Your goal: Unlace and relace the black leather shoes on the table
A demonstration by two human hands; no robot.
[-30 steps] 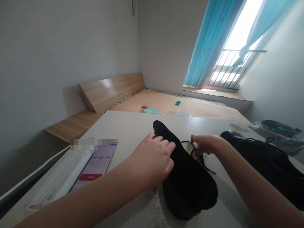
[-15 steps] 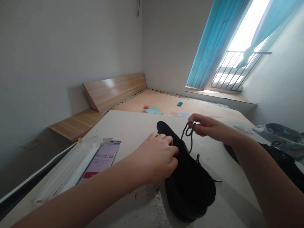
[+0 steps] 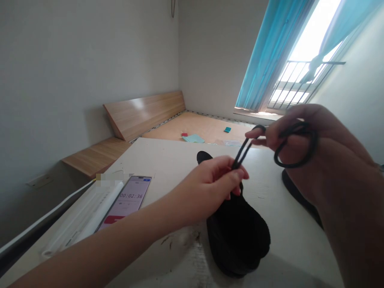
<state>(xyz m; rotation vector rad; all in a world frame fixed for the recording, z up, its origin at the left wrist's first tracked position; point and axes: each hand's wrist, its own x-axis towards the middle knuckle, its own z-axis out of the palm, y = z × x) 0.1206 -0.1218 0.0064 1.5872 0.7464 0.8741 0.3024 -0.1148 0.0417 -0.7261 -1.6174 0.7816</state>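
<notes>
The left hand [image 3: 210,188] is closed in a tight pinch, thumb against fingers, on a black lace [image 3: 246,148] just above the shoe [image 3: 237,240]. The right hand [image 3: 300,148] is closed too, only more loosely, its fingers curled with the same lace wound around them in a round loop that stands out at the back. Between the two hands, the lace runs in a doubled length, drawn fairly straight.

Both arms reach out over the desk [image 3: 288,240] from the near edge. The left forearm lies low and slants in toward the shoe, with the hand turned on its side. The right hand is raised higher, well to the right of the shoe and up off the desk.

The shoe is black and lies on the desk right under the left hand, and a short piece of lace rises from its top toward that hand. To its right, a second shoe [image 3: 295,192] sits mostly hidden behind the right hand. To its left lies a phone [image 3: 129,200] showing a timer at 00:02:36
</notes>
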